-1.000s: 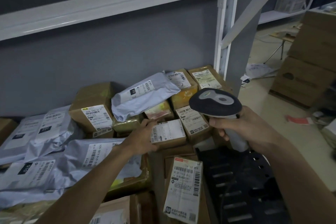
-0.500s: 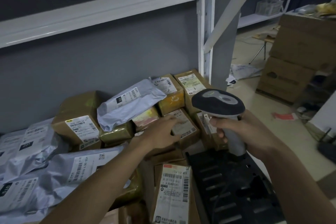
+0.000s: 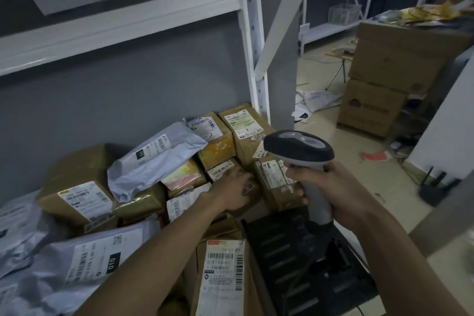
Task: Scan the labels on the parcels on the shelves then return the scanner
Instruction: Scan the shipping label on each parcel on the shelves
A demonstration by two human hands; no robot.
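right hand (image 3: pixel 331 192): fingers clamped round grey handheld barcode scanner (image 3: pixel 300 150); left hand (image 3: pixel 230 191): fingers straight, apart, resting on small brown cardboard parcel (image 3: pixel 223 169)

Parcels (image 3: pixel 159 161) crowding the shelf (image 3: pixel 118 25)

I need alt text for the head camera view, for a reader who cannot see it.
A person's right hand grips a barcode scanner over a shelf crowded with labelled parcels, while the left hand rests flat on a small brown box. Grey mailer bags lie among the boxes.
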